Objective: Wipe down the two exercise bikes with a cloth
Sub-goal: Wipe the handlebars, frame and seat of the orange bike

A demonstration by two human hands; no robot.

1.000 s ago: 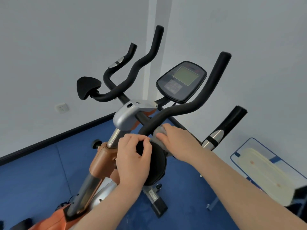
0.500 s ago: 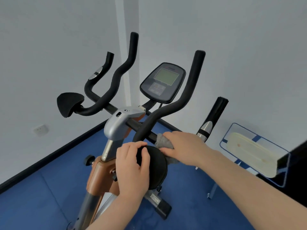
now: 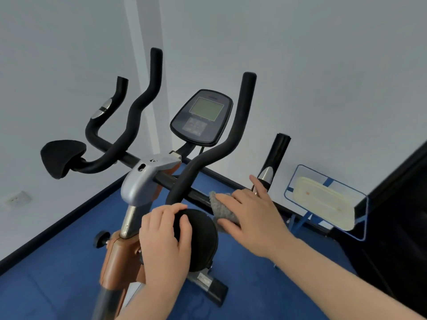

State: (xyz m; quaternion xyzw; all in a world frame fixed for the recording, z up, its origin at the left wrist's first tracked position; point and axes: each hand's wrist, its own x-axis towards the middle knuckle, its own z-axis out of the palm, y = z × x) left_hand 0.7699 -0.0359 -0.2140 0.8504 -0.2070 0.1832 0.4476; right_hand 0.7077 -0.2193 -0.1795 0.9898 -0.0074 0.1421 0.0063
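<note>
Cloth on the bike's crossbar, both hands at work.
The right hand (image 3: 251, 215) presses the grey cloth (image 3: 223, 209) onto the black bar (image 3: 198, 195) of the bike (image 3: 143, 181), fingers fairly straight, forefinger lifted toward 12 o'clock. The left hand (image 3: 165, 239), at 9 o'clock of the right, curls over the round black pad (image 3: 201, 239). The console (image 3: 201, 117) sits at 12 o'clock.

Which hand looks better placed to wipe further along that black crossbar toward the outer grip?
The right hand, probably. It already presses the grey cloth on the crossbar, beside the outer grip. The left hand grips the round black pad and holds no cloth.
</note>
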